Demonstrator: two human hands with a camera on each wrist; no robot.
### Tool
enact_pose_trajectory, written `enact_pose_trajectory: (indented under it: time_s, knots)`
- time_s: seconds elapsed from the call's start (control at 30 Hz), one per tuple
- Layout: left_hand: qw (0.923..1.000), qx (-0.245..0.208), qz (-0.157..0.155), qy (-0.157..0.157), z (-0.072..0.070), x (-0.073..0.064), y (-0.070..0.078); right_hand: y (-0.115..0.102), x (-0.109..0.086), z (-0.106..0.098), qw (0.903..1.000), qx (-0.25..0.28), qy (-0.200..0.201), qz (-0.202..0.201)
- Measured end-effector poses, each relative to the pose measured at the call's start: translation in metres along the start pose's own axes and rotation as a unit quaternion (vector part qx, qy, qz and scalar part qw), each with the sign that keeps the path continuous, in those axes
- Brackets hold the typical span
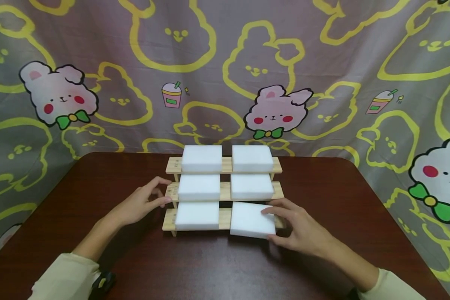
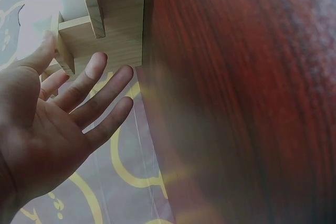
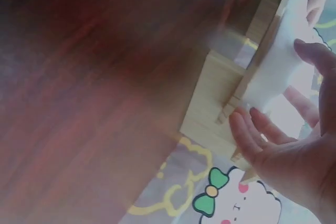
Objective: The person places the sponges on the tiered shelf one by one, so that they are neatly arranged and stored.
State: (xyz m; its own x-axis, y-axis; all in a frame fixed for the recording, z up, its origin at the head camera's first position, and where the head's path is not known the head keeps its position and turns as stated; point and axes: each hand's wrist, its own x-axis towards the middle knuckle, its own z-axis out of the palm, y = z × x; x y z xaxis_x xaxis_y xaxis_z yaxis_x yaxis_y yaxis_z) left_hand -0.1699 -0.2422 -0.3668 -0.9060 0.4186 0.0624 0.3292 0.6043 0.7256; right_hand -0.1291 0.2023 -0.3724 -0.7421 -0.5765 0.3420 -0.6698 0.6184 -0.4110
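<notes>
A wooden three-tier stand (image 1: 225, 213) carries white foam blocks in two columns, two on each tier. My right hand (image 1: 300, 227) grips the right block on the bottom tier (image 1: 249, 218), with the thumb at its near right corner and fingers over its right side. This block sits slightly skewed, its near edge past the front of the tier. In the right wrist view, the same hand (image 3: 286, 145) has its fingers around the block's end. At the left end of the middle tier is my left hand (image 1: 140, 203), thumb and index fingertips right at the wood, other fingers loosely extended (image 2: 94, 85).
The stand is on a dark reddish-brown table (image 1: 225, 266). Behind it hangs a grey curtain (image 1: 217, 83) with yellow outlines and cartoon bunnies. Upper blocks (image 1: 201, 158) stand close behind the hands. A black band (image 1: 102, 285) is at the left cuff.
</notes>
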Motion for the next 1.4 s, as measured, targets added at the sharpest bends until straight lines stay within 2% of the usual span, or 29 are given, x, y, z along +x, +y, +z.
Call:
enact_pose_trajectory:
  time_s: [0.27, 0.4, 0.53, 0.7, 0.97, 1.3, 1.4]
  knots:
    - [1.0000, 0.000, 0.001, 0.000, 0.000, 0.002, 0.000, -0.003, 0.001, -0.007, 0.9994, -0.007, -0.015, 0.030]
    - [1.0000, 0.002, 0.002, 0.000, 0.000, 0.002, 0.000, 0.002, 0.003, -0.008, 0.9990, 0.027, -0.025, 0.027]
    - [1.0000, 0.000, 0.003, -0.001, 0.000, 0.002, 0.000, 0.007, 0.005, -0.008, 0.9955, 0.082, -0.040, 0.025]
    - [1.0000, 0.001, 0.003, -0.001, 0.000, 0.002, 0.000, 0.009, 0.008, -0.007, 0.9906, 0.119, -0.048, 0.047]
    - [1.0000, -0.002, 0.008, 0.001, 0.001, 0.003, 0.000, 0.007, 0.014, -0.007, 0.9911, 0.108, -0.044, 0.065]
    - [1.0000, 0.007, 0.005, -0.003, 0.001, 0.003, -0.002, 0.008, 0.014, -0.009, 0.9909, 0.114, -0.045, 0.056]
    - [0.9999, 0.012, 0.006, -0.007, 0.002, 0.002, -0.002, 0.009, 0.011, -0.012, 0.9915, 0.118, -0.032, 0.044]
